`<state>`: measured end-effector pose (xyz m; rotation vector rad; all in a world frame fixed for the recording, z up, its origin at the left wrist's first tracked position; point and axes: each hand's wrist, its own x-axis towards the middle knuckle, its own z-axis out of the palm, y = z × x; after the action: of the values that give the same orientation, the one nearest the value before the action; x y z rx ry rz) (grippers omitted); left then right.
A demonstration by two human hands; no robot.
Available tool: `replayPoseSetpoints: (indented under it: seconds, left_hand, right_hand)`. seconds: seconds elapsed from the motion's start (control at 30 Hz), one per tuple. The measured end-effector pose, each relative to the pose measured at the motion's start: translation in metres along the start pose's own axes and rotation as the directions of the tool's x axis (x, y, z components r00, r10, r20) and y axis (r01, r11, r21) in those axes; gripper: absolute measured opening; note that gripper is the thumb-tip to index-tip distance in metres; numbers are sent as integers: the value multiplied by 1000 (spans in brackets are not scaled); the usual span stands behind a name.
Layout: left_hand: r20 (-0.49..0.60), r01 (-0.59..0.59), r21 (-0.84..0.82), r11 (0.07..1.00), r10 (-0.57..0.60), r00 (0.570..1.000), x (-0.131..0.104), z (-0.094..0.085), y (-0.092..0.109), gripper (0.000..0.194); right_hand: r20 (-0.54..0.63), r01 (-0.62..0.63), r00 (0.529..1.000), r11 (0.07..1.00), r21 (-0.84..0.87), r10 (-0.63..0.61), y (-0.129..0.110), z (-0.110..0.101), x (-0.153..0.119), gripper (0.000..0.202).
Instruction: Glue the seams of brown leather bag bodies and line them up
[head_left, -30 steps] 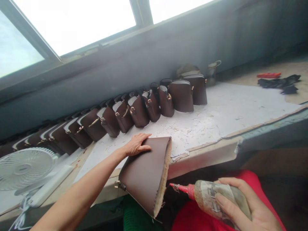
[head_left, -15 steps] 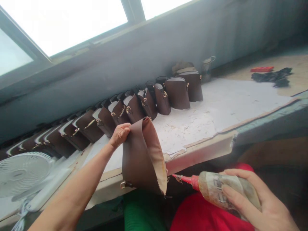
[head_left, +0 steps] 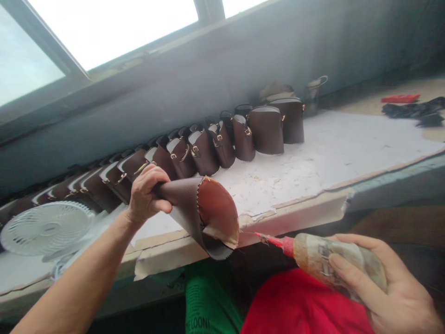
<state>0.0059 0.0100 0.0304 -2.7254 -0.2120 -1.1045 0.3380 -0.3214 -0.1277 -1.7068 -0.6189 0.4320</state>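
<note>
Pinched in my left hand [head_left: 149, 191] is a brown leather-like shoe upper [head_left: 182, 199], held tilted over the table's front edge. Its zigzag-cut open end and pinkish-tan lining face toward the right. My right hand [head_left: 385, 278] wraps round a glue bottle [head_left: 323, 260], smeared and yellowish, with a red nozzle pointing left. A thin strand seems to run from the nozzle tip toward the rim of the upper; the tip stays a short way apart from it. Behind, more brown uppers [head_left: 267, 130] with gold buckles stand in a long row.
White paper [head_left: 347, 148] covers the table. At left stands a white fan [head_left: 48, 227]. A red object [head_left: 400, 99] and crumpled black material [head_left: 413, 110] lie at the far right, and a clear mug-like container [head_left: 313, 95] stands by the wall. Windows [head_left: 114, 32] are above.
My left hand has moved left and turned the upper, so its open zigzag end now faces right and more lining shows. The bottle stays close by in my right hand. The view has shifted slightly.
</note>
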Motion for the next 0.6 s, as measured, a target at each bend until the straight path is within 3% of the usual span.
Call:
replayPoseSetpoints:
  seconds: [0.2, 0.37, 0.6]
  left_hand:
    - [212, -56, 125, 991, 28, 977, -23, -33, 17, 92]
    - [362, -159, 271, 949, 52, 931, -43, -39, 35, 110]
    - [427, -17, 237, 971, -88, 900, -71, -38, 54, 122]
  right_hand:
    - [35, 24, 999, 999, 21, -25, -14, 13, -2, 42]
    - [145, 69, 986, 996, 59, -77, -7, 29, -4, 34]
    - [240, 258, 937, 966, 20, -255, 2, 51, 0, 29]
